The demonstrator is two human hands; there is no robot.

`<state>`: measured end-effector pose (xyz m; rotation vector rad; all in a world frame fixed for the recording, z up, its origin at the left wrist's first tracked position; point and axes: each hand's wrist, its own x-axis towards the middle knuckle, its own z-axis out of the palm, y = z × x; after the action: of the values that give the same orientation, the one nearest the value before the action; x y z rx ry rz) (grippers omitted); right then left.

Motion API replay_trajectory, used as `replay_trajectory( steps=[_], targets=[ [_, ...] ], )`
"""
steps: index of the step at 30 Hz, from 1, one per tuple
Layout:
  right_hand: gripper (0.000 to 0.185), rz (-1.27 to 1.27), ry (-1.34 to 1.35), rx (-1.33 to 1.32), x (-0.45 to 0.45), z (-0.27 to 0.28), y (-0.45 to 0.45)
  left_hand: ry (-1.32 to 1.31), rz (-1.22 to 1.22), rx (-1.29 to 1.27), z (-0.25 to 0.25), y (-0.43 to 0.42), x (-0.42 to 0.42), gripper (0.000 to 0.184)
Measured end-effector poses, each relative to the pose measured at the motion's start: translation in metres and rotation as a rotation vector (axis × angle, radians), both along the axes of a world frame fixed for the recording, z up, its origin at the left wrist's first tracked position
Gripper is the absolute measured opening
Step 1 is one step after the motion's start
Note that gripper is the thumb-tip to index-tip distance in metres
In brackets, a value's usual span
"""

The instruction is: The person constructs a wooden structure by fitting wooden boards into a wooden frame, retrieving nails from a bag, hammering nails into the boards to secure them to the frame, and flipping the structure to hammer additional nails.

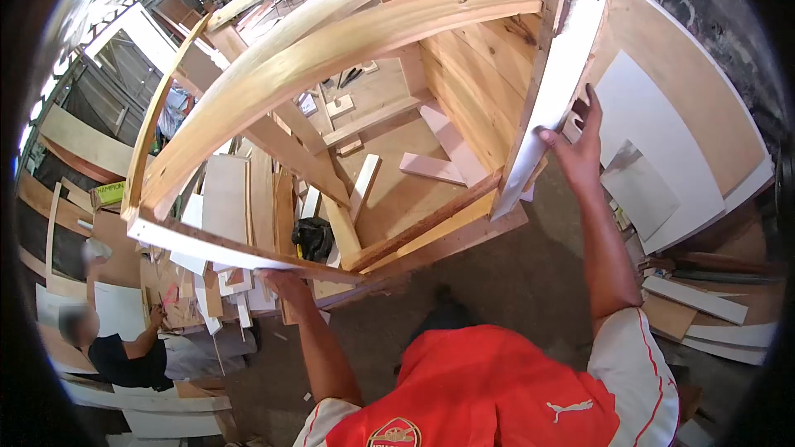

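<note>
right hand (pixel 584 149) spread — thumb on the white-faced post (pixel 558 87)!
left hand (pixel 286 283) under the lower rail (pixel 215 253) — fingers hidden, can't tell its grip.

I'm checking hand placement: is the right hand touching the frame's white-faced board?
Touching: in the head view, the right hand has its thumb laid on the white-faced board.

Close head-worn view, forward and down onto wooden frame (pixel 331 45)
</note>
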<state>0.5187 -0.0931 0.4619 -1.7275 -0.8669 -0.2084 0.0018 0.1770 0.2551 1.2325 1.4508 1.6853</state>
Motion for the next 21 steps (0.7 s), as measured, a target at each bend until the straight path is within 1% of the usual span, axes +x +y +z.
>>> replay_trajectory(
  steps=[2, 3, 4, 5, 6, 8, 9, 10, 12, 15, 16, 18, 19, 21],
  targets=[
    [0.108, 0.099, 0.033, 0.037, 0.019, -0.018, 0.011, -0.147, 0.012, -0.043, 0.053, -0.033, 0.034, 0.089],
    [0.103, 0.175, 0.055, 0.065, 0.025, -0.022, 0.013, -0.282, 0.115, -0.107, 0.066, -0.034, 0.047, 0.095],
    [0.099, 0.254, 0.074, 0.094, 0.032, -0.027, 0.015, -0.318, 0.133, -0.084, 0.067, -0.030, 0.052, 0.095],
    [0.094, 0.241, -0.003, 0.101, 0.040, -0.034, 0.017, -0.353, 0.154, -0.061, 0.065, -0.027, 0.054, 0.095],
    [0.095, 0.245, 0.051, 0.114, 0.040, -0.033, 0.019, -0.385, 0.174, -0.038, 0.061, -0.026, 0.052, 0.095],
    [0.112, 0.253, 0.066, 0.032, 0.058, -0.054, 0.017, -0.284, 0.253, -0.176, 0.051, -0.021, 0.044, 0.092],
    [0.118, 0.274, 0.067, 0.070, 0.061, -0.059, 0.019, -0.359, 0.232, -0.109, 0.053, -0.022, 0.046, 0.092],
    [0.120, 0.253, 0.051, 0.075, 0.065, -0.067, 0.019, -0.429, 0.212, -0.043, 0.056, -0.026, 0.046, 0.091],
    [0.123, 0.218, 0.018, 0.087, 0.075, -0.082, 0.018, -0.267, 0.242, -0.055, 0.062, -0.033, 0.054, 0.092],
    [0.130, 0.223, 0.059, 0.115, 0.073, -0.082, 0.019, 0.176, 0.321, -0.076, 0.020, -0.023, 0.022, 0.093],
    [0.130, 0.235, 0.064, 0.130, 0.071, -0.079, 0.018, 0.344, 0.375, -0.139, 0.016, -0.023, 0.016, 0.093],
    [0.130, 0.237, 0.069, 0.163, 0.068, -0.075, 0.020, 0.176, 0.350, -0.131, 0.007, -0.026, 0.011, 0.091],
    [0.129, 0.253, 0.077, 0.177, 0.068, -0.074, 0.020, -0.156, 0.270, -0.051, 0.011, -0.024, 0.018, 0.087],
    [0.127, 0.279, 0.080, 0.190, 0.072, -0.072, 0.022, -0.322, 0.266, 0.120, -0.009, -0.020, 0.013, 0.083]
  ],
)
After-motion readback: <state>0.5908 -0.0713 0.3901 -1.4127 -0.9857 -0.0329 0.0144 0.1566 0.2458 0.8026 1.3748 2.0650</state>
